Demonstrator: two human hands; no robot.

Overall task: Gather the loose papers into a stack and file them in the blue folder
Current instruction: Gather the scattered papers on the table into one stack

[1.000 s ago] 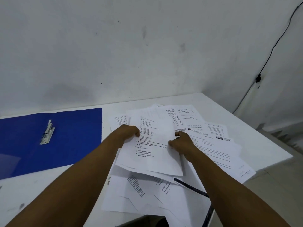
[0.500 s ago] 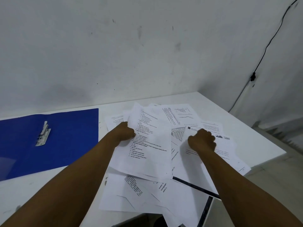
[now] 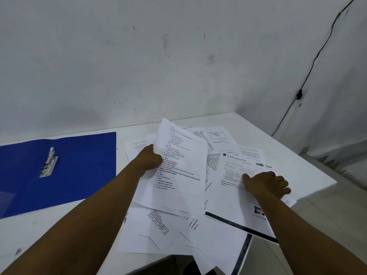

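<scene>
Several loose printed papers (image 3: 178, 231) lie in a messy overlapping heap on the right half of the white table (image 3: 59, 225). My left hand (image 3: 151, 159) grips the left edge of a small stack of sheets (image 3: 182, 175), lifted and tilted above the heap. My right hand (image 3: 266, 183) grips a letterhead sheet (image 3: 234, 195) at its right edge, near the table's right side. The blue folder (image 3: 79, 171) lies open and flat at the left, with its metal fastener (image 3: 48, 163) showing.
A white wall rises right behind the table. The table's right edge (image 3: 317, 187) and near edge drop to a tiled floor; some sheets overhang the near edge. A black cable (image 3: 309, 72) runs down the wall at the right.
My right hand has let go of the lifted stack, moved right and taken hold of the letterhead sheet. My left hand has raised its stack's far end higher.
</scene>
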